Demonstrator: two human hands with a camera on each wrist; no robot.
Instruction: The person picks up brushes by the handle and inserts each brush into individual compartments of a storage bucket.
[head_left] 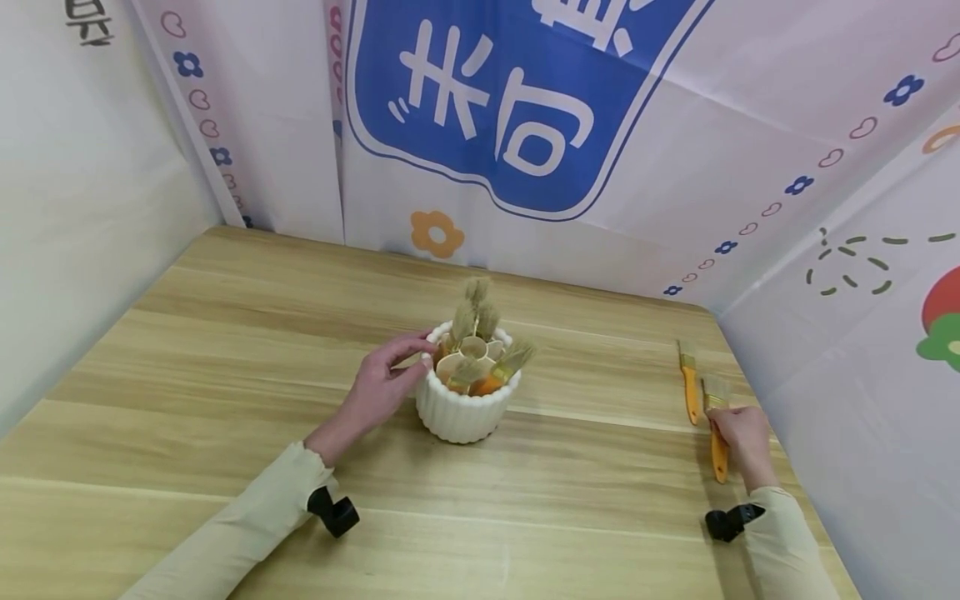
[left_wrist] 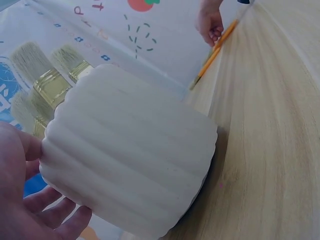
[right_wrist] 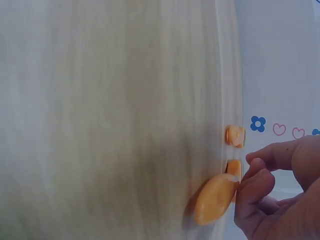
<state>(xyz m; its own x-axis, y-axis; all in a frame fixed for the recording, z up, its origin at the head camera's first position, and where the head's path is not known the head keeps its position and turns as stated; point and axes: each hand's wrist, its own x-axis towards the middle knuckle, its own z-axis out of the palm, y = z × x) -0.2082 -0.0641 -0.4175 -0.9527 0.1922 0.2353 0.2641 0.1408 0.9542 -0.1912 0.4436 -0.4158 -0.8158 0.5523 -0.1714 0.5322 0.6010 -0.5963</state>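
A white fluted pot [head_left: 461,412] stands on the table, holding several bristle brushes [head_left: 476,312] with their bristles up. Inside it shows a pale flower-shaped divider [head_left: 474,348]. My left hand [head_left: 382,379] holds the pot at its left side, thumb at the rim and fingers along the outer wall [left_wrist: 130,145]. Far to the right, my right hand [head_left: 742,433] pinches a flat paintbrush [head_left: 718,454] with an orange handle, low over the table. In the right wrist view, the thumb and forefinger meet beside the orange handle [right_wrist: 216,200].
Left of the gripped brush lies a narrower orange-handled paintbrush [head_left: 690,392] on the wooden table [head_left: 525,517]. Printed white sheets [head_left: 285,125] wall the table at the back and both sides; the right sheet [head_left: 847,358] stands close beside my right hand.
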